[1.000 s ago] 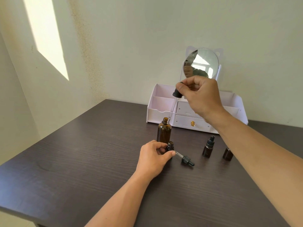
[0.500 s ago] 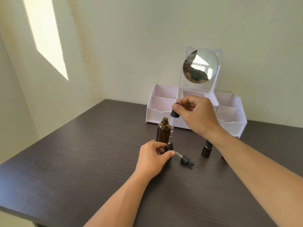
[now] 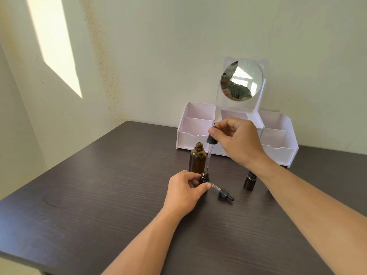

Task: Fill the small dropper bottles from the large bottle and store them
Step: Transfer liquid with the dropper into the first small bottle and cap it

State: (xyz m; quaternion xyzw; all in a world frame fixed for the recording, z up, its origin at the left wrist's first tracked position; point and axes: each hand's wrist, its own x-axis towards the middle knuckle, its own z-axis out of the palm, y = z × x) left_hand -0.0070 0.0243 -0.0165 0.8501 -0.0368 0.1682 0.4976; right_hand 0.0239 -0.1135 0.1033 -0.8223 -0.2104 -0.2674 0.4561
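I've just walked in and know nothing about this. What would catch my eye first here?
Probably the right hand pinching a long glass dropper with a black bulb, its tip at the mouth of a small amber bottle that the left hand holds on the dark wooden table. Behind stands a white organiser with a round cat-eared mirror.

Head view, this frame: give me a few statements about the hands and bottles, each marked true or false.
1. The right hand pinches the long dropper by its bulb. True.
2. The large bottle is capped. False: its neck is open.
3. The left hand holds the small bottle under the dropper's tip. True.
4. The small dropper cap is screwed onto a bottle. False: it lies on the table.
5. The organizer holds bottles. False: none visible inside.
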